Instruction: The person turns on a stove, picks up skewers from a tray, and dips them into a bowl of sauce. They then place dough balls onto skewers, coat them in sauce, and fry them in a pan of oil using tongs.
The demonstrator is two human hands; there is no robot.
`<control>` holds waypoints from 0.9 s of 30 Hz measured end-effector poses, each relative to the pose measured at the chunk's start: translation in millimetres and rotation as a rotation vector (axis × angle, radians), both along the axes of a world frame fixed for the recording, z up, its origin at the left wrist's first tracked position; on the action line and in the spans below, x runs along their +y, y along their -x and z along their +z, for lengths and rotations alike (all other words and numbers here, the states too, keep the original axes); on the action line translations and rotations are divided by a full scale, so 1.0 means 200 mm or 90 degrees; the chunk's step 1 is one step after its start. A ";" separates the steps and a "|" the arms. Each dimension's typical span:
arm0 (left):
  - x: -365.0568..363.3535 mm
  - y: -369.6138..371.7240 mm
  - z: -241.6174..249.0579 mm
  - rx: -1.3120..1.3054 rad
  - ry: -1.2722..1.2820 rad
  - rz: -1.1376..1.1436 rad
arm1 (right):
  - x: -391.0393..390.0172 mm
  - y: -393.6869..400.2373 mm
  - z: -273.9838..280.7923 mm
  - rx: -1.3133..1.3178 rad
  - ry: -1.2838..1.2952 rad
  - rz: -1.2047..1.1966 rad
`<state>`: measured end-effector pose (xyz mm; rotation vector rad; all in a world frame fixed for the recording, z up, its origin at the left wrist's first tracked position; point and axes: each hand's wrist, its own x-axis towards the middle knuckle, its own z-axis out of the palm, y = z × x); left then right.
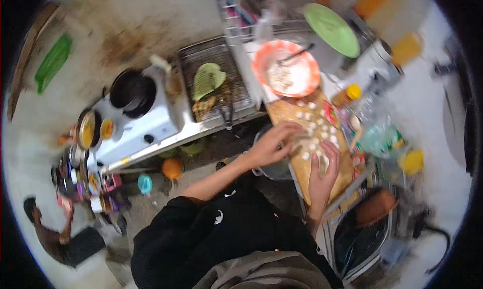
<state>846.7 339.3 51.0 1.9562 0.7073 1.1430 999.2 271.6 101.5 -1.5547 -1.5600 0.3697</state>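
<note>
A wooden board (302,175) lies in front of me, scattered with small white balls (313,119) that look like dough. My left hand (274,145) reaches over its left edge, thumb and fingers apart, fingertips close beside the balls. On the near part of the board is my right hand (323,175), its fingers stretched and spread from the thumb, with white balls right by the fingertips. Beyond the board stands an orange-and-white bowl (259,62) with a pale mixture and a dark-handled utensil (296,55) in it.
Left of the board are a sink (188,62) with a green strainer (209,80), and a stove (136,135) with a black pan (133,92). A yellow-capped jar (347,94) and plastic bags (377,135) crowd the right side. Another person (55,233) sits at far left.
</note>
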 end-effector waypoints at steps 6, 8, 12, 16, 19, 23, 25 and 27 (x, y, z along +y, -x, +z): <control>-0.25 0.42 -0.15 -0.011 0.160 0.109 | 0.07 0.43 -0.16 0.223 0.188 0.324; -0.36 0.60 -0.24 -0.006 0.208 0.147 | 0.09 0.57 -0.20 0.233 0.250 0.383; -0.60 0.98 -0.41 -0.088 0.353 0.265 | 0.09 0.82 -0.34 0.223 0.352 0.473; -0.73 1.36 -0.54 -0.153 0.449 0.383 | 0.09 1.11 -0.55 0.158 0.426 0.497; -0.74 1.62 -0.62 -0.099 0.442 0.466 | 0.04 1.35 -0.72 0.176 0.444 0.521; -0.75 1.90 -0.80 -0.011 0.371 0.429 | 0.01 1.66 -0.69 0.150 0.464 0.560; -0.72 1.99 -0.87 0.089 0.323 0.466 | -0.01 1.75 -0.71 0.099 0.484 0.573; -0.67 2.04 -0.94 -0.015 0.406 0.405 | -0.02 1.81 -0.75 0.136 0.462 0.546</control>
